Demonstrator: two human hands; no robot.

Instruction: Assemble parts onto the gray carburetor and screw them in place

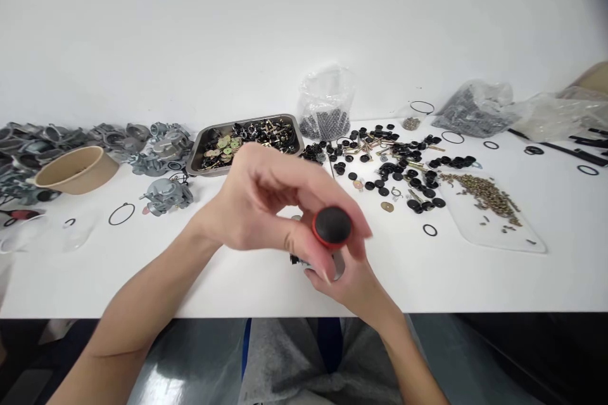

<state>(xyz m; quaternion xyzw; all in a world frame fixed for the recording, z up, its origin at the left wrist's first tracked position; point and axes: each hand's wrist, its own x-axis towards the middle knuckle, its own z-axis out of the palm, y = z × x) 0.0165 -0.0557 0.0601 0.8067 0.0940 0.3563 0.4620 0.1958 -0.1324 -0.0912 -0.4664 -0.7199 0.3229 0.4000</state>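
My left hand [280, 202] is closed around the handle of an upright screwdriver [333, 226], seen from above with its black end cap and red rim. The shaft and tip are hidden beneath the hand. Below it, my right hand [354, 285] grips a small grey metal carburetor [339, 264] close to the table. Most of that carburetor is covered by my fingers, with only bits of grey and black showing. Whether the screwdriver touches it cannot be seen.
Left on the white table [247, 291] are a beige bowl [90, 171], piled carburetors [23, 152] and one separate carburetor [167, 195]. Behind my hands stand a metal parts tray [199, 164] and a bag of springs [327, 104]. Scattered black caps [398, 172] and a brass-screw sheet [489, 237] lie right.
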